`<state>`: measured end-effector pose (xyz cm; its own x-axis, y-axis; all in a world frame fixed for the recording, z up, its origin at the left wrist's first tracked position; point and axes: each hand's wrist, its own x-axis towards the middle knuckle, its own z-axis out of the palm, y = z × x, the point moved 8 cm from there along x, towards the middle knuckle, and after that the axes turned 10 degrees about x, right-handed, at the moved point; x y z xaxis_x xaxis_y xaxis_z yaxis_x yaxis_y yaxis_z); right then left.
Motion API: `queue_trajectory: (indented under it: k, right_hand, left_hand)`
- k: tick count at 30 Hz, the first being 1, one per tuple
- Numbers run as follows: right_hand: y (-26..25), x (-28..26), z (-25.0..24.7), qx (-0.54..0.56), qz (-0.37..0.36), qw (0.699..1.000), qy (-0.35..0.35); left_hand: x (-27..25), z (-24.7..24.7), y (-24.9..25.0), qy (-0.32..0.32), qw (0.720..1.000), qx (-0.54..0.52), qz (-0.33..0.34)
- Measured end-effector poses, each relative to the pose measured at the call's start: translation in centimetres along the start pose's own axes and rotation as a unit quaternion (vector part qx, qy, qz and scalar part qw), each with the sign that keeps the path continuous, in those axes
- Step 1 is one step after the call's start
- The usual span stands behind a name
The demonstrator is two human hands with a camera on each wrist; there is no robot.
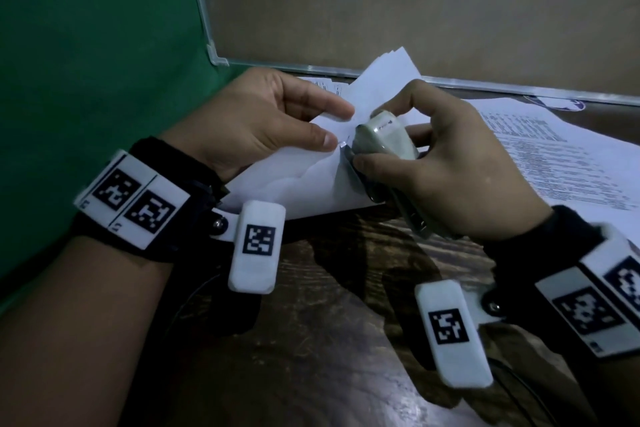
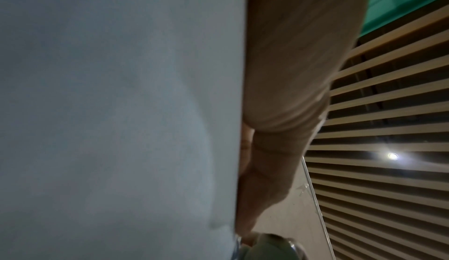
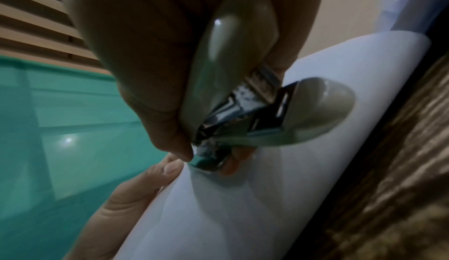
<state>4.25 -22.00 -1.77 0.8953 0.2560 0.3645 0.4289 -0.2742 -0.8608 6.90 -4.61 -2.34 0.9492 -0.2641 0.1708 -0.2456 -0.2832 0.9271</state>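
Note:
A thin stack of white paper sheets [image 1: 304,184] is lifted off the table between both hands. My left hand [image 1: 277,125] pinches its upper edge between thumb and fingers. My right hand [image 1: 440,163] grips a grey-beige stapler [image 1: 384,140] whose mouth sits over the paper's edge beside the left thumb. In the right wrist view the stapler [image 3: 233,53] has its metal parts showing and its nose lies against the paper [image 3: 255,206]. The left wrist view is mostly filled by the paper [image 2: 109,110], with a left finger [image 2: 279,110] along its edge.
More printed sheets [image 1: 554,156] lie spread on the dark wooden table [image 1: 329,322] to the right. A board with a metal frame [image 1: 381,10] leans at the back, and a green surface [image 1: 86,62] stands at the left. A slatted ceiling [image 2: 388,129] shows overhead.

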Motion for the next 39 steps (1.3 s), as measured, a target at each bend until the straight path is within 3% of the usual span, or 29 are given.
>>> queue_trajectory:
  k: [19,24,28,35,39]
  right_hand:
    - [0.0,0.0,-0.4,-0.063,-0.026,0.997,0.026]
    - [1.2,-0.1,0.2,0.060,0.039,0.997,0.027]
    - [0.2,0.3,-0.7,0.178,0.013,0.982,0.065]
    - [0.0,0.2,-1.4,0.013,-0.025,0.999,0.047]
    - [-0.1,0.2,-1.3,-0.027,-0.034,0.999,0.025]
  left_hand:
    - [0.0,0.6,-0.2,0.009,1.000,0.021,-0.017]
    - [-0.1,0.6,-0.1,0.006,1.000,0.014,-0.013]
    - [0.0,1.3,-0.3,-0.021,1.000,0.008,-0.004]
    - [0.2,0.8,0.0,0.010,0.999,0.047,-0.015]
    - [0.2,0.5,0.2,0.027,0.997,0.067,-0.021]
